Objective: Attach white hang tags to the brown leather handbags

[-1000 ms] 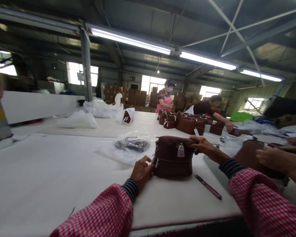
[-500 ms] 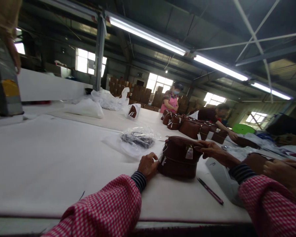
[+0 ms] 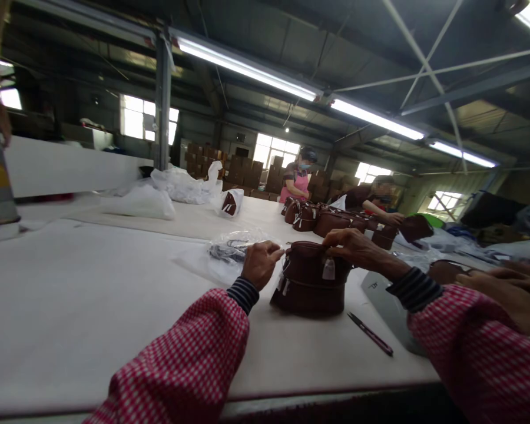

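A dark brown bag (image 3: 311,288) with white tags stands upright on the white table (image 3: 128,318). My left hand (image 3: 261,263) is at the bag's upper left corner, thumb and fingers pinched together; whatever lies between them is too small to make out. Over the top right of the bag reaches my right hand (image 3: 347,246), its fingers closed on the upper edge near a wrapped pull. Thread snips (image 3: 370,334) lie on the table to the right of the bag. Behind my left hand is a clear plastic bag with dark cords (image 3: 227,250).
Several brown bags (image 3: 335,222) form a row farther back, with two people beyond. At right, another person's hands (image 3: 499,288) are beside a grey container (image 3: 391,309). White plastic wrapping (image 3: 185,184) lies at the back left.
My left hand has risen from the bag's lower left side to its upper corner. My right hand has moved left along the top. The far person's hand has lifted a brown piece.
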`<act>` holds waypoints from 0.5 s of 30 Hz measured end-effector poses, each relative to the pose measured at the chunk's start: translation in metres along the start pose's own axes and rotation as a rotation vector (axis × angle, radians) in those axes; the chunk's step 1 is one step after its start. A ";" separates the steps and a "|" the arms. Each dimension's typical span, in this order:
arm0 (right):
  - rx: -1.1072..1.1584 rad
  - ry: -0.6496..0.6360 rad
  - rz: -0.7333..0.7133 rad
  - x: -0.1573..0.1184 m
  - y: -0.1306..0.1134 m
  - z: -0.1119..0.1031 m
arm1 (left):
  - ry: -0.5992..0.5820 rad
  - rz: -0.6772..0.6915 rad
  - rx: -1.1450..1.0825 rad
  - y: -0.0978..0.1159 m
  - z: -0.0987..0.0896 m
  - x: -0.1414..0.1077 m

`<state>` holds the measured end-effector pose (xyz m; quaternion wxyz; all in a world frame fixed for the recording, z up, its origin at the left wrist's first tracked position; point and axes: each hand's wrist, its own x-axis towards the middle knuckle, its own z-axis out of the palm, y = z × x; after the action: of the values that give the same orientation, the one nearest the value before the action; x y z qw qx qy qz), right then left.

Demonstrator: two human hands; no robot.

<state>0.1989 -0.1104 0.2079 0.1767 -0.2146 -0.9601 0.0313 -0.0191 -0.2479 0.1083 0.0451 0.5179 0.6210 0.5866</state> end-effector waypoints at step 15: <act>0.042 0.295 -0.038 0.013 0.006 0.024 | 0.039 -0.059 -0.459 0.010 0.043 0.030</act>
<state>0.1817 -0.0985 0.1891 0.3209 -0.1952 -0.9266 0.0160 0.0014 -0.1995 0.1196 0.1667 0.4645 0.4870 0.7206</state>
